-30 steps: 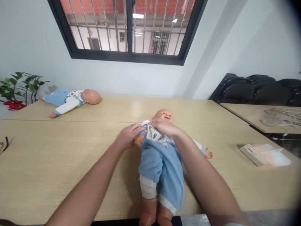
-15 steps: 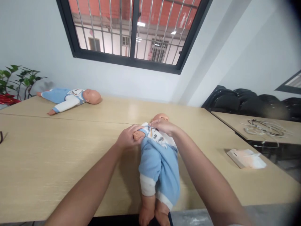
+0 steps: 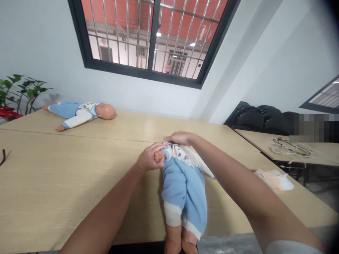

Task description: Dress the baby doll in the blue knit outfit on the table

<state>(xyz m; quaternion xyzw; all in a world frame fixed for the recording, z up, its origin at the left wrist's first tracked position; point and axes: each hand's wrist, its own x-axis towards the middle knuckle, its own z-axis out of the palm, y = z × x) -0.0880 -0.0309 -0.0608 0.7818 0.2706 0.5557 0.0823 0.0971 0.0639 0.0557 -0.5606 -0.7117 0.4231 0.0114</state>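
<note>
And here's the left hand (image 3: 148, 158), curled round the bare plastic hand (image 3: 159, 155) of the soft-bodied baby doll in fleecy blue trousers and a white cartoon-print top (image 3: 184, 183)! The doll lies on its back between the hands, feet toward the wearer. Over at its head end, the right hand (image 3: 180, 137) reaches across with fingers extended, hiding the head; whether it grips anything, I can't tell. This looks like the sleeve-and-neckline stage, arm steadied, upper end attended to. The next move would call for a gentle hold on that bent arm and a light touch up top. Beyond the left hand, a similarly dressed doll (image 3: 66, 110) lies on the pale wood-grain counter (image 3: 79, 176).
</note>
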